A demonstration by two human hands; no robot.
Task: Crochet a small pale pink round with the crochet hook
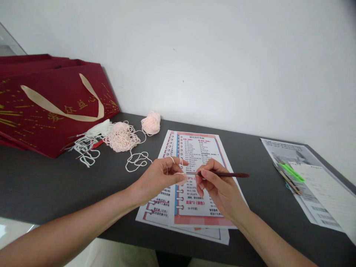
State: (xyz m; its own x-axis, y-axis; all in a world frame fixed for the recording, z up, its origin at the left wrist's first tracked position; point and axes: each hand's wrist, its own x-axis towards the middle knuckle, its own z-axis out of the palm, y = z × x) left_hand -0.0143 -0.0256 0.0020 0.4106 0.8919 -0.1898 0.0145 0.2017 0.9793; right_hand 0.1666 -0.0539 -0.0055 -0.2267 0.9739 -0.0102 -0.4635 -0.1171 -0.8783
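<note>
My right hand [218, 183] is closed around a crochet hook [230, 174] with a dark reddish-brown handle. Its thin metal shaft points left, and the tip meets the fingertips of my left hand [164, 172]. Pale yarn [172, 160] loops over the left fingers, which pinch the strand at the hook's tip; any stitches there are too small to make out. Both hands are held above printed pattern sheets [205, 221]. From a loose heap of pale pink yarn [121, 137], a slack strand [137, 160] trails toward my left hand.
A small pink yarn ball [151, 123] and tangled white yarn [86, 148] lie at the back left. Behind them leans a large red gift bag [55, 96]. On the right, papers [319, 196] hold a bright green tool [294, 172] and slim sticks. A white wall rises behind the dark table [119, 193].
</note>
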